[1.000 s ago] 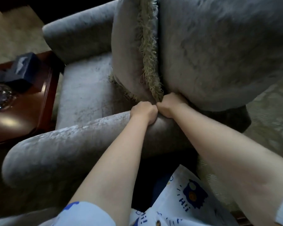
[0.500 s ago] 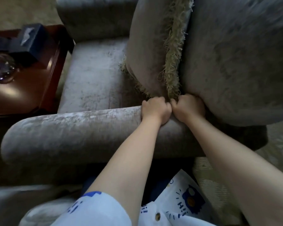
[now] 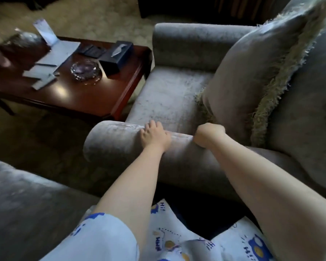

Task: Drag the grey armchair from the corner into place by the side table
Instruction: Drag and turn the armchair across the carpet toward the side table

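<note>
From your head view, the grey velvet armchair (image 3: 173, 95) fills the centre and right of the frame. Its seat front is just beside the corner of the polished dark red wooden side table (image 3: 94, 98) at upper left. Your left hand (image 3: 154, 136) lies on the near armrest with fingers loosely spread. Your right hand (image 3: 209, 135) is clenched round the same armrest. A round glass ashtray (image 3: 86, 70), a dark tissue box (image 3: 117, 55) and papers (image 3: 53, 55) sit on the table, with pale patterned carpet (image 3: 102, 17) beyond.
</note>
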Tool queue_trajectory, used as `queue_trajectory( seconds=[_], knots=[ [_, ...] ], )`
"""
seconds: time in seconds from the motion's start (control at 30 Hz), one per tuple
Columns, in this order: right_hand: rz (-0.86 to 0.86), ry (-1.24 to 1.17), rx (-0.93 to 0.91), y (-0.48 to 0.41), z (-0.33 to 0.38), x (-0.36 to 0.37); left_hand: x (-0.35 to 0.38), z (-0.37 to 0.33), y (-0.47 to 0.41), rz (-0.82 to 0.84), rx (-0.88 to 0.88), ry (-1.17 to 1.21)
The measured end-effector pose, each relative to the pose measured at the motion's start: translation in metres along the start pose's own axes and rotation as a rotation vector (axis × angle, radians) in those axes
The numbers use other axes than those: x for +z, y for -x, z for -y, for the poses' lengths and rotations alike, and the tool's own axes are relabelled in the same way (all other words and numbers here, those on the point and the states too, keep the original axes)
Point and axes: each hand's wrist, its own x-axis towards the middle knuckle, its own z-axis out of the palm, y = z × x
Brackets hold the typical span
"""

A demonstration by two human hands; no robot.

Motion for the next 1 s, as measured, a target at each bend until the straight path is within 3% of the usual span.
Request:
queue_trajectory(
  seconds=[0.17, 0.37, 0.5, 0.63, 0.73, 0.87, 1.0],
  knots=[
    [-0.104, -0.232, -0.3, 0.009, 0.139, -0.003, -0.007, 0.112, -0.008, -0.048, -0.37, 0.052],
    [-0.135, -0.281, -0.329, -0.012, 0.213, -0.009, -0.012, 0.172, -0.023, -0.02, -0.609, 0.266],
    [-0.062, -0.332, -0.371, -0.046, 0.236, -0.025, -0.009, 0.182, -0.034, -0.096, -0.654, 0.357],
    [0.045, -0.409, -0.616, -0.075, 0.271, -0.045, 0.002, 0.183, -0.036, -0.19, -0.63, 0.305],
    [0.16, -0.462, -0.708, -0.088, 0.297, -0.041, 0.006, 0.184, -0.041, -0.168, -0.638, 0.242],
    [0.18, -0.498, -0.625, -0.105, 0.306, -0.037, 0.011, 0.185, -0.047, -0.18, -0.643, 0.246],
    [0.119, -0.206, -0.684, -0.098, 0.312, -0.031, 0.01, 0.186, -0.036, -0.217, -0.585, 0.212]
  ],
)
